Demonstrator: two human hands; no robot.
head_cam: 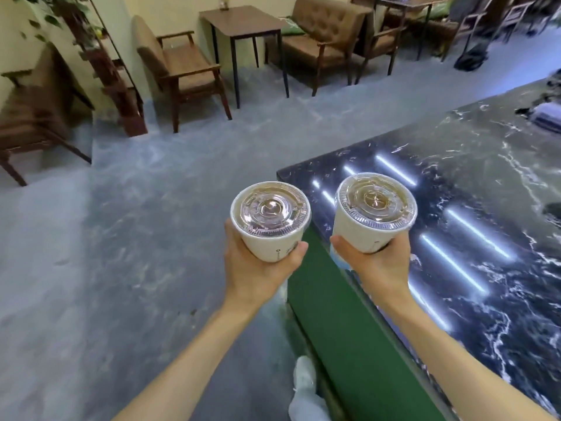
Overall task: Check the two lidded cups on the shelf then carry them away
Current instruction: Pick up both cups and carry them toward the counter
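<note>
Two white paper cups with clear plastic lids are held up in front of me. My left hand (pixel 258 268) grips the left cup (pixel 271 214) from below and behind, above the grey floor. My right hand (pixel 376 262) grips the right cup (pixel 375 205) the same way, over the corner of a black marble counter (pixel 473 189). Both cups are upright, and a brownish drink shows through the lids. The cups are apart and do not touch. No shelf is in view.
The counter with a green side panel (pixel 340 323) runs along my right. Grey floor (pixel 121 238) stretches ahead and left. Wooden armchairs (pixel 182 68), a small dark table (pixel 243 22) and a sofa (pixel 318 41) line the far wall. A plant stand (pixel 106 65) is far left. My white shoe (pixel 303 390) shows below.
</note>
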